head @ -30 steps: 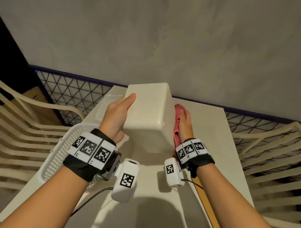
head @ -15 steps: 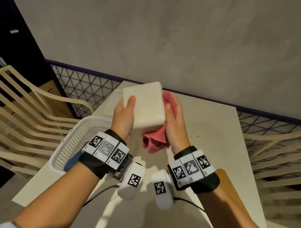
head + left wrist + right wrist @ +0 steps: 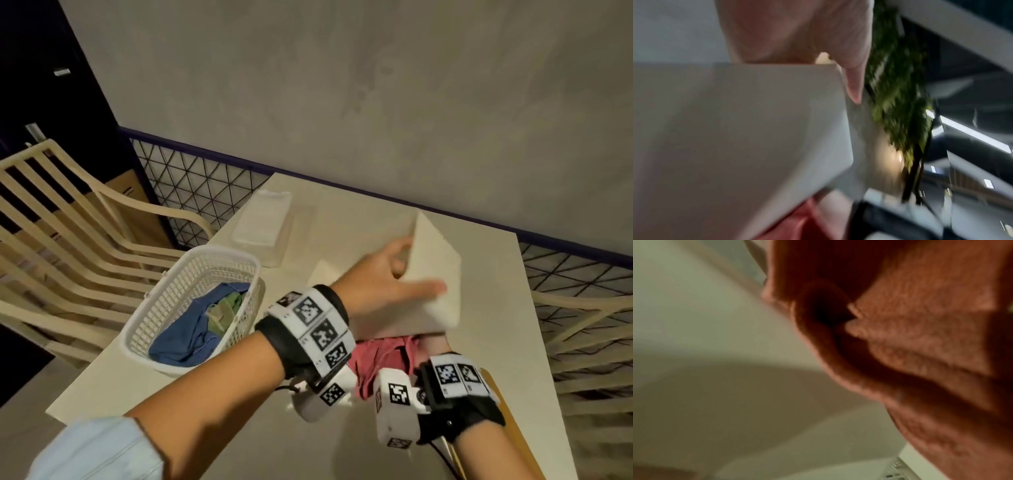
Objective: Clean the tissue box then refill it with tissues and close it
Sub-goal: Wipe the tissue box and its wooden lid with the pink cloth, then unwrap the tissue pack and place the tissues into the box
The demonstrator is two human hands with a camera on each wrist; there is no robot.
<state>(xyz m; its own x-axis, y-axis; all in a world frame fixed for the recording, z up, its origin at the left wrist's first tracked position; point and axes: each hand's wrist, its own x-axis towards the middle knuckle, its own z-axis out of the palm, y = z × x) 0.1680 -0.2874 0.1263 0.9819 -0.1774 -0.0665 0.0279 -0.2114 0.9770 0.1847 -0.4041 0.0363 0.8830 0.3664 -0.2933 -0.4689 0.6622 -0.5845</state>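
Cream-white plastic, the rectangular tissue box is being held tilted above the beige counter, right of centre in the head view. The left hand is gripping it — thumb lying along the near face, the other fingers curling over the rim into the box. In the left wrist view one finger is pressing down the box's corner edge. Just below the box, a crumpled pinkish-red cloth is bunching against its underside; the right hand is mostly hiding beneath the box, and whether its fingers are clamping the cloth I cannot tell, though the right wrist view is filling with cloth folds. At centre left, a white perforated plastic basket is sitting on the counter, holding blue and green cloths. Above it, toward the counter's far edge, a clear flat plastic pack of tissues is lying — well apart from the box. Cream slatted chairs are standing at the left of the frame.
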